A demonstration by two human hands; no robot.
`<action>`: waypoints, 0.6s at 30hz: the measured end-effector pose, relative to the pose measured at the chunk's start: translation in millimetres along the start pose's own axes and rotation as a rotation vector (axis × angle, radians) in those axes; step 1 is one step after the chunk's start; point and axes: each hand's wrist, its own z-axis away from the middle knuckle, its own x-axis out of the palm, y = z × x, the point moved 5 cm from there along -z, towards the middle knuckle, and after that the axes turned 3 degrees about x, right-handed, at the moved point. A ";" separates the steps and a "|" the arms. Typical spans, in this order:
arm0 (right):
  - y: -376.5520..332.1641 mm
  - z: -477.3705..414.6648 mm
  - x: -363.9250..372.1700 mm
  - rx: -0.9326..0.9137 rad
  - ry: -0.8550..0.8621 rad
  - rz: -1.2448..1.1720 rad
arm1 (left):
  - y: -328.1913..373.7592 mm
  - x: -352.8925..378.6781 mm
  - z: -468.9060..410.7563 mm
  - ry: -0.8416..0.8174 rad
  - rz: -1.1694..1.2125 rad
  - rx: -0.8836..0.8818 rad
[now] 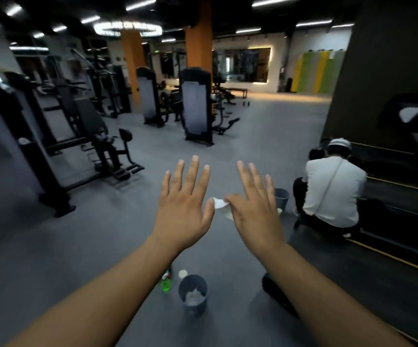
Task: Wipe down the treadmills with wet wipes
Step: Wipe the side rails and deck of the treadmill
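Note:
Both my arms reach forward at chest height, backs of the hands toward me and fingers spread straight. My left hand [185, 204] holds nothing; its thumb tip lies at the edge of a small white wet wipe [219, 204]. The wipe hangs between the two hands, with the thumb of my right hand [253, 209] pinching it against the palm side. Black treadmills [398, 221] with yellow edge stripes run along the right wall, well apart from my hands.
A person in a white shirt [333, 194] crouches at the treadmills beside a grey bucket [281, 197]. Below my arms on the grey floor stand a grey bin [193, 293] holding crumpled white wipes, a green bottle [165, 284] and a white lid [183, 273]. Weight machines [196, 108] fill the left and middle.

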 end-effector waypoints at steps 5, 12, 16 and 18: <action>-44.1 -25.6 80.3 -0.048 -0.051 -0.055 | -85.9 29.6 22.3 -0.068 -0.033 -0.073; -36.0 -40.4 190.5 -0.068 -0.122 -0.068 | -147.7 112.6 23.1 -0.193 -0.034 -0.134; -20.0 -43.8 262.4 -0.046 -0.168 -0.118 | -178.4 176.0 18.5 -0.248 -0.027 -0.167; -13.6 -42.1 300.6 -0.028 -0.214 -0.131 | -193.3 211.3 20.1 -0.280 -0.020 -0.179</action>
